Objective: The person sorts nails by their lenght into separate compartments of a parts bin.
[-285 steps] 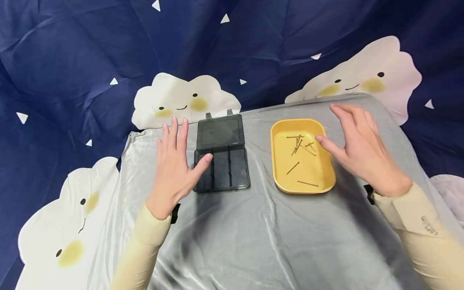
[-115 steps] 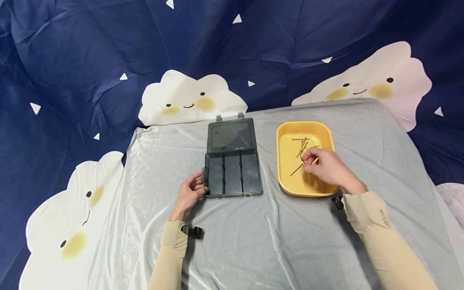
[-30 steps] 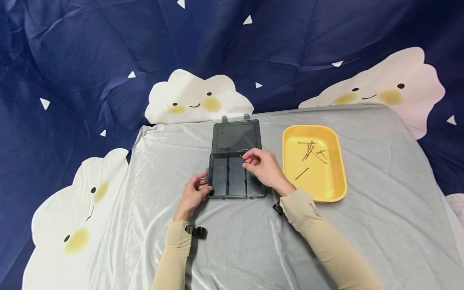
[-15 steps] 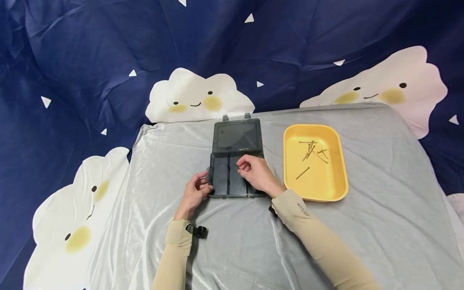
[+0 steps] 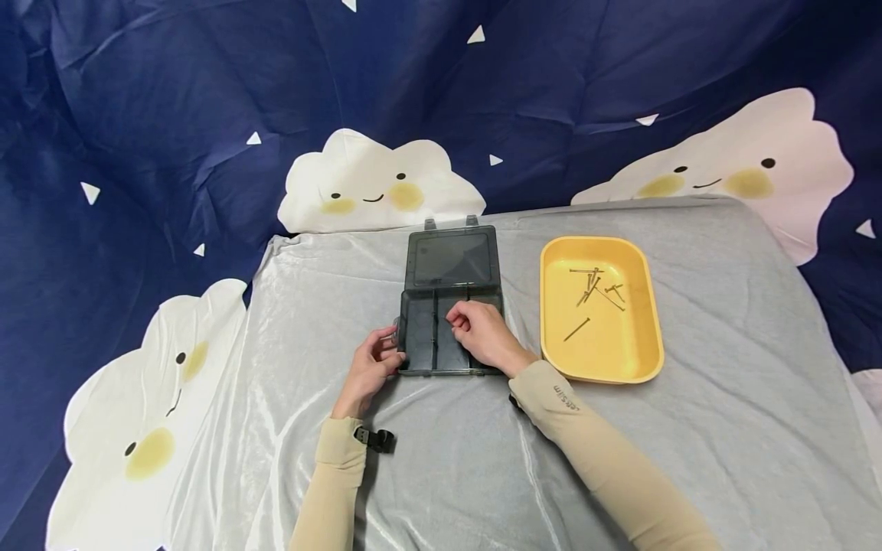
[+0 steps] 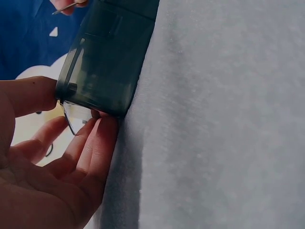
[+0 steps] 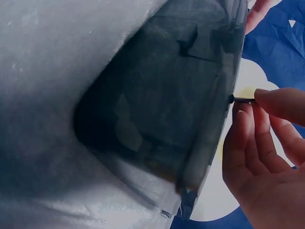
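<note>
A dark translucent box (image 5: 416, 329) with three compartments lies with its lid (image 5: 452, 258) folded back. At its left side, my left hand (image 5: 368, 373) grips the wall, thumb on the rim and fingers against the side, as the left wrist view (image 6: 62, 167) shows. Over the middle and right compartments is my right hand (image 5: 485, 337). In the right wrist view, the right hand (image 7: 267, 152) pinches a thin metal screw or nail (image 7: 244, 99) between thumb and fingers at the box's upper edge. Its fingers hide part of the compartments from the head view.
A yellow tray (image 5: 602, 370) stands right of the box, holding several thin screws or nails (image 5: 577, 330). Grey cloth (image 5: 441, 459) covers the table. Behind hangs a dark blue curtain (image 5: 537, 92) with white clouds and triangles.
My right hand has gone from the yellow tray over to the box, then slightly left and down above its compartments. Since the earliest view, my left hand has taken hold of the box's left side.
</note>
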